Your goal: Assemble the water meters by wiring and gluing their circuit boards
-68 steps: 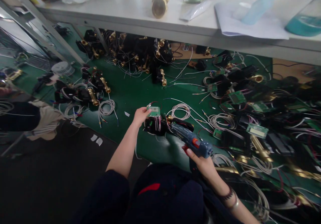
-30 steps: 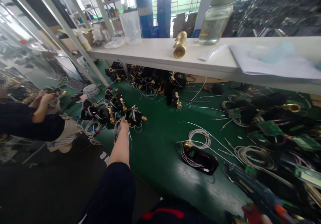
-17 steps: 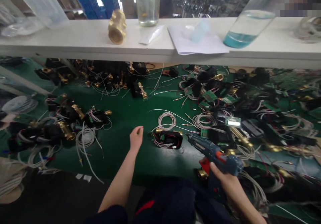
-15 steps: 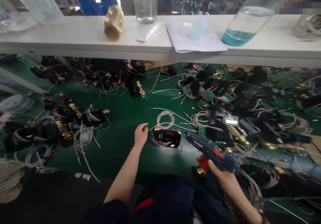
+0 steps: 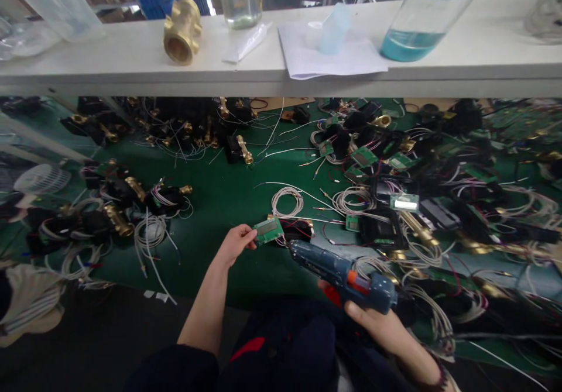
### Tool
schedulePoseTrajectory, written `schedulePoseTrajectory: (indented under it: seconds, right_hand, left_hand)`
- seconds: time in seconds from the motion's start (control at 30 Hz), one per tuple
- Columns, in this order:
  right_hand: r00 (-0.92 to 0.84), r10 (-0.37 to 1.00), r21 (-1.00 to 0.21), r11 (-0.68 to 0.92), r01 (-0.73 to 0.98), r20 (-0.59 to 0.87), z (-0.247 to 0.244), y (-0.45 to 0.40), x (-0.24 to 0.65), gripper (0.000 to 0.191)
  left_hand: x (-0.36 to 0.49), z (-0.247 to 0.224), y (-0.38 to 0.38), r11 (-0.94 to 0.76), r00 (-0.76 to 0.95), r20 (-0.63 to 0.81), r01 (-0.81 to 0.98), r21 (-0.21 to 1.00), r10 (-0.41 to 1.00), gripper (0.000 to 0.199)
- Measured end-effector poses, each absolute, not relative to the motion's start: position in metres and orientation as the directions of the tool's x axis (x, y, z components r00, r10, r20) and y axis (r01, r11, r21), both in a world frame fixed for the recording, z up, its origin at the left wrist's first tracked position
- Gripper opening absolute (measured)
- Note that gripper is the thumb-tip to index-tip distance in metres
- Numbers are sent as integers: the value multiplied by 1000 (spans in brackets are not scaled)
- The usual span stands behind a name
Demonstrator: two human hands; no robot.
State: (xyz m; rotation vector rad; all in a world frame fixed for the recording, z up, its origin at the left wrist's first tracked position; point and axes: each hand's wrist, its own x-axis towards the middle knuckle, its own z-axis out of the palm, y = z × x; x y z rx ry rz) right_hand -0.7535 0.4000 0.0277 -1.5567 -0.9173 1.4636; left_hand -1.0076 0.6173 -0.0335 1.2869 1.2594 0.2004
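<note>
My left hand (image 5: 237,244) pinches the left edge of a small green circuit board (image 5: 268,230) with a grey display on it. Thin wires run from the board to a black meter housing (image 5: 299,230), which lies just behind it with a brass pipe piece. Wrapped around the handle of a blue glue gun (image 5: 338,266) with a red trigger is my right hand (image 5: 373,322). The gun's nozzle points left, close to the board's lower right corner; whether it touches cannot be told. A coil of grey cable (image 5: 287,203) lies behind the housing.
Wired housings with boards (image 5: 386,228) crowd the right of the green bench (image 5: 219,193); more units (image 5: 100,222) lie left. Above runs a white shelf (image 5: 132,52) carrying a brass fitting (image 5: 182,29), a paper sheet (image 5: 298,58) and a beaker of blue liquid (image 5: 413,41).
My left hand has taken hold of the circuit board and lifted it in front of the housing. My right hand has brought the glue gun left, its nozzle now near the board.
</note>
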Motion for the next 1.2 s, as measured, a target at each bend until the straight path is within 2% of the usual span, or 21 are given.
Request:
schedulePoseTrajectory:
  seconds: [0.07,0.27,0.5,1.2]
  right_hand:
    - [30,907,-907,-420,15,-419,32,406,-760,58]
    - [194,905,-908,-404,108,-379,26,412,-763,51]
    - [312,854,-893,-449,38,-416,12,412,-768,54]
    - [328,816,-858,-513,29,-477,3,413,-768,55]
  left_hand:
    - [-996,-25,610,361,329,-551,489,794,767,36]
    - [-972,-10,593,326,296,-480,445,834,825,31]
    - [-972,-5,590,295,324,-476,475,829,817,21]
    - [-976,-7,594,261,345,-467,502,825,814,20]
